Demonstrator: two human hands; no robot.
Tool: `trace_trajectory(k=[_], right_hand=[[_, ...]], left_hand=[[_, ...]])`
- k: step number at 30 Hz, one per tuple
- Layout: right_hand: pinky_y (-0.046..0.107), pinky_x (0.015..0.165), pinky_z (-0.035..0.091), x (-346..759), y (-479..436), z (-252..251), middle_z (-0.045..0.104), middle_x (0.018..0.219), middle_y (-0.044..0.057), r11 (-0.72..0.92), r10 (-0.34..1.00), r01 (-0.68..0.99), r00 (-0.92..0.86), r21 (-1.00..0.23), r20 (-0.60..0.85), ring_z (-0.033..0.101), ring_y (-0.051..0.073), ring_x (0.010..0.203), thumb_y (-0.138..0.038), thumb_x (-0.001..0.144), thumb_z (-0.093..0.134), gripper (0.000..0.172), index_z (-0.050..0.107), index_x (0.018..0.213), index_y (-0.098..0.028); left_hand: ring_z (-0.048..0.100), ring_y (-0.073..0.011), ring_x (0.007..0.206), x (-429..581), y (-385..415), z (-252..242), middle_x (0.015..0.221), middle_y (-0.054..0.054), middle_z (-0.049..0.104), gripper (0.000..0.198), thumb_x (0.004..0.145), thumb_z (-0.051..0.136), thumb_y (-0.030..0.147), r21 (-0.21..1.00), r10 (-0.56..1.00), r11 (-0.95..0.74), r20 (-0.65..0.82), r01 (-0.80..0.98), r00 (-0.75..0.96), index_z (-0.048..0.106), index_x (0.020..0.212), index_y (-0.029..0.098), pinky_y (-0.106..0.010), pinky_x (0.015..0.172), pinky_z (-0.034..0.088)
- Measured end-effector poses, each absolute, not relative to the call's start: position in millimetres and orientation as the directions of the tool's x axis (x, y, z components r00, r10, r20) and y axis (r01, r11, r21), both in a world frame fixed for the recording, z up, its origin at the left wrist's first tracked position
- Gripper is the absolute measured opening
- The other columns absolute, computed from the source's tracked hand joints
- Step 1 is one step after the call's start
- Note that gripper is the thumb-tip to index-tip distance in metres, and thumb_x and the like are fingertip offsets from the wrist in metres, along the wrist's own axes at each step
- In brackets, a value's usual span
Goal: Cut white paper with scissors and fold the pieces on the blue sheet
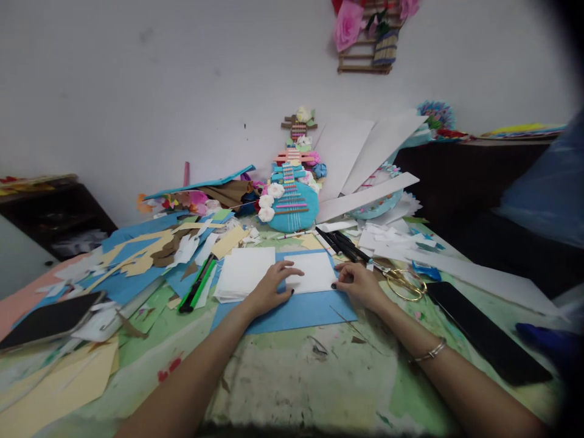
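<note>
Two bare forearms are reaching in from the bottom edge, cut off above the elbows, over a worn green table (292, 377) that is showing scuffs and paint stains. A thin bracelet (431, 351) is circling the right wrist.

The left hand (269, 291) is lying flat with fingers spread, gripping nothing and pressing on the left edge of a small white paper sheet (312, 272). The right hand (360, 283) is touching the sheet's right edge with curled, dark-nailed fingers. Whether it is pinching the paper or only pressing it is impossible to tell. The sheet is resting between the two hands on a blue card sheet (296, 313), near the table's middle.

Just left of the sheet, a stack of white paper (244, 274) is sitting, and beside that a green utility knife (198, 285). Gold-handled scissors (404, 283) are lying just right of the right hand, with their blades partly hidden behind it. A black phone (483, 331) is lying face up further right. Another phone (50, 319) is lying at the far left among paper scraps.

Farther back, black pens (342, 243) are lying near a blue guitar-shaped craft (292, 201) that is leaning against the wall, decorated with paper flowers. White boards (365, 152) are leaning beside it. A blurred blue shape (547, 188) is filling the right side, too soft to identify, and a dark shadow is swallowing the picture's right corners. A wall decoration (365, 36) with pink flowers is hanging at the top, cut off by the frame.
</note>
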State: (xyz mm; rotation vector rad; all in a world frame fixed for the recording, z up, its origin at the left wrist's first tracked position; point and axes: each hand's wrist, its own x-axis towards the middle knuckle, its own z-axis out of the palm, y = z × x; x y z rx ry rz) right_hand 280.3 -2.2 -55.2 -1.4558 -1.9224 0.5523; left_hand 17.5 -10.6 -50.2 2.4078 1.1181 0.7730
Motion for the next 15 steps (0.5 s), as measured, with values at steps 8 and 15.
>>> trace_trajectory(k=[8,15], right_hand=[[0.042,0.090,0.037,280,-5,-62,0.056,0.106,0.009,0.531,0.811,0.733,-0.293,-0.426,0.507,0.045,0.026,0.103,-0.010,0.067,0.067,0.012,0.060,0.073,-0.017],[0.040,0.085,0.039,268,-16,-60,0.056,0.102,0.010,0.747,0.574,0.660,-0.579,-0.081,0.580,0.042,0.023,0.100,0.000,0.080,0.047,0.030,0.067,0.091,-0.019]], left_hand=[[0.037,-0.0256,0.120,15,-11,-53,0.136,-0.004,0.040,0.048,0.073,0.053,0.003,0.382,0.705,-0.706,0.306,0.596,0.640,0.067,0.106,0.034,-0.048,0.103,0.031],[0.032,-0.0274,0.123,26,-19,-57,0.132,-0.006,0.043,0.041,0.071,0.055,0.003,0.214,0.650,-0.745,0.447,0.632,0.615,0.070,0.098,0.030,-0.048,0.099,0.032]])
